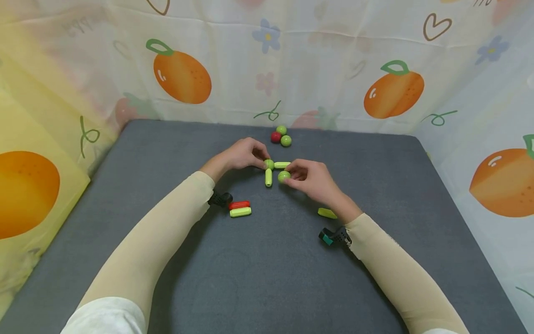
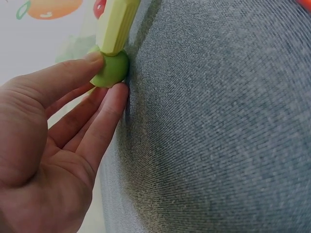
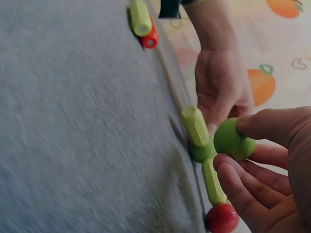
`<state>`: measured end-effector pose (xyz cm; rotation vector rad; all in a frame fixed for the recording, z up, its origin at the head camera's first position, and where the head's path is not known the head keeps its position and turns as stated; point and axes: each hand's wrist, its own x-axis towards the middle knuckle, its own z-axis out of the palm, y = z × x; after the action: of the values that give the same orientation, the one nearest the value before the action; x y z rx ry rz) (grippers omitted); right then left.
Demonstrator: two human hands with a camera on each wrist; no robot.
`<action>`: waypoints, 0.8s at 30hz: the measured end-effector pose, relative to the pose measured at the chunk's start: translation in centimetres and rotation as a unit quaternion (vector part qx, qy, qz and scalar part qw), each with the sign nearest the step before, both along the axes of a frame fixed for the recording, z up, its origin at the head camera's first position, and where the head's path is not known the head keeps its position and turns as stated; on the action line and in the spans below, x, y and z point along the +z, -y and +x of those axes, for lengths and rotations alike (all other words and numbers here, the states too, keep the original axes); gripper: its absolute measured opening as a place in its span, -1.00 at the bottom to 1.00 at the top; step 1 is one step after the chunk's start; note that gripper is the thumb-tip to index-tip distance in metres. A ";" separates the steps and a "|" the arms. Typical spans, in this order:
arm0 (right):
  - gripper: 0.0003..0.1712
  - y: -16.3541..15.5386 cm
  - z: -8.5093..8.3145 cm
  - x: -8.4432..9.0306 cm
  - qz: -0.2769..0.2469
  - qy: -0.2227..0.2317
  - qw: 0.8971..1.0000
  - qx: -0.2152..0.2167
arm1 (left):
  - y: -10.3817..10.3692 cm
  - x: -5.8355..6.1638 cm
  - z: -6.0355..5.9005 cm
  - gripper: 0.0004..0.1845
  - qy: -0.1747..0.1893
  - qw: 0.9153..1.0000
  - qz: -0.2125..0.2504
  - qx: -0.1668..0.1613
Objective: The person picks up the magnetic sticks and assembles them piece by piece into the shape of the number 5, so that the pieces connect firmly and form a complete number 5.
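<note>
My left hand [image 1: 246, 154] pinches a green ball [image 2: 114, 70] between thumb and fingertips at the table surface. Two yellow-green ribbed sticks meet this ball: one stick [image 1: 269, 177] points toward me, the other stick [image 1: 282, 165] points right. Just right of them, my right hand [image 1: 314, 180] holds a second green ball [image 3: 234, 139] with the thumb and fingers. In the right wrist view, a red ball [image 3: 222, 217] shows at the lower end of the right-pointing stick; in the head view that end is beside my right fingers.
Behind the hands lie a red ball [image 1: 276, 137] and two green balls [image 1: 285, 140]. A red stick [image 1: 239, 204] and a yellow-green stick [image 1: 240, 212] lie side by side near my left wrist. Another yellow-green stick [image 1: 327, 213] is under my right wrist. The grey table [image 1: 267, 278] meets a printed curtain behind.
</note>
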<state>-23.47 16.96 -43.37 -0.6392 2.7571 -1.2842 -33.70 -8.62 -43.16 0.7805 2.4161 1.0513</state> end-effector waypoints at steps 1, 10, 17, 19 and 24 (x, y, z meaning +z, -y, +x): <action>-0.73 0.1 0.2 -0.1 -0.002 0.001 1.000 0.000 | 0.0 0.0 0.0 -0.84 0.000 1.000 -0.002 0.000; -0.74 1.3 1.6 -0.7 -0.022 0.011 0.999 0.023 | -0.1 0.1 -0.1 -0.85 -0.004 1.000 -0.008 0.003; -0.77 2.1 2.0 -1.5 -0.024 0.005 0.999 0.037 | -0.1 0.0 -0.2 -0.85 -0.002 1.000 -0.008 -0.004; -0.76 2.2 2.1 -1.7 -0.022 0.003 0.999 0.038 | -0.1 0.0 -0.2 -0.84 0.000 1.000 -0.008 -0.004; -0.78 2.7 1.9 -2.1 -0.001 -0.021 0.999 0.042 | -0.1 0.2 -0.3 -0.85 -0.007 1.000 -0.010 -0.001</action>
<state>-21.52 14.24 -45.49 -0.7832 2.7295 -1.2721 -33.97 -8.54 -42.99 0.7863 2.4319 1.0233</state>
